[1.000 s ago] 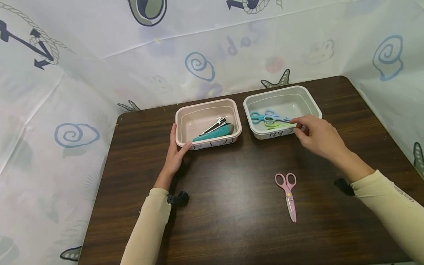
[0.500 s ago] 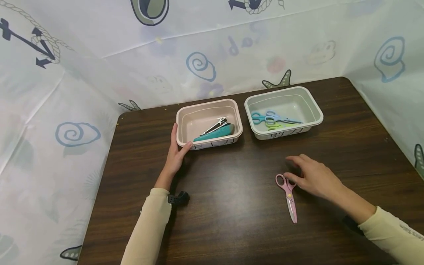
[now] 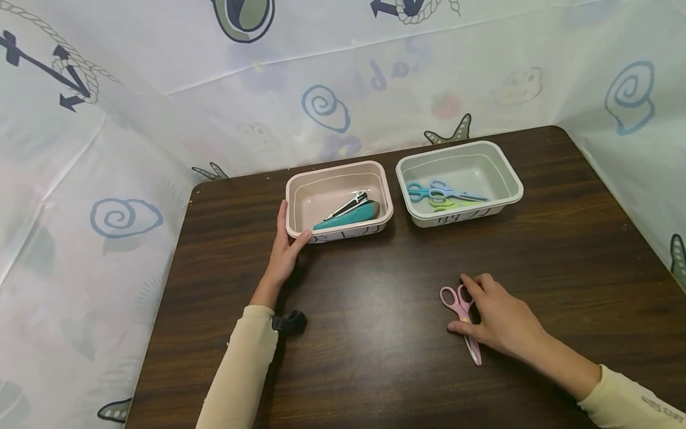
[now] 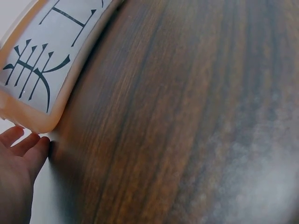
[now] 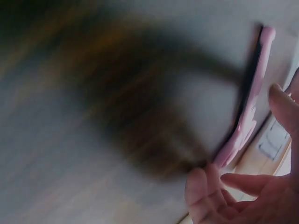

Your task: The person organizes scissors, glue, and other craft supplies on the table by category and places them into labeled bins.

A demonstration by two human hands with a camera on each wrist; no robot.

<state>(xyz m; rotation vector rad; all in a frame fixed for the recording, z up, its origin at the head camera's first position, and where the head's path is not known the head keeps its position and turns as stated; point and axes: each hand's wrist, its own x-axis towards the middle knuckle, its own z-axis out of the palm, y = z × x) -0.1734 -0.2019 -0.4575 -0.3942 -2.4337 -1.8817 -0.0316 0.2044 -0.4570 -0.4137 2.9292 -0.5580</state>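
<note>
In the head view, pink-handled scissors (image 3: 457, 305) lie on the dark wooden table, handles pointing away. My right hand (image 3: 504, 319) is over them, fingertips at one handle loop and thumb across the area below the pivot. The right wrist view shows fingers (image 5: 198, 186) at the handle end of the scissors (image 5: 252, 98), with the thumb apart from them. My left hand (image 3: 281, 256) spans the front left corner of a pink plastic box (image 3: 332, 169), fingers straight along its side and thumb on the front rim. A teal-handled tool (image 3: 348, 215) and a shiny metal-and-black item (image 3: 348, 204) lie inside.
Right of the pink box stands a pale grey-green box (image 3: 442, 151) with blue scissors (image 3: 455, 194), turquoise handles (image 3: 417, 191) and a green-handled item (image 3: 443, 204) in it. A patterned cloth (image 3: 257, 113) hangs behind the table (image 3: 364, 333).
My right hand has come from the grey-green box toward the front, down to the pink scissors. Their handle end has shifted slightly left. My left hand stays at the pink box.
</note>
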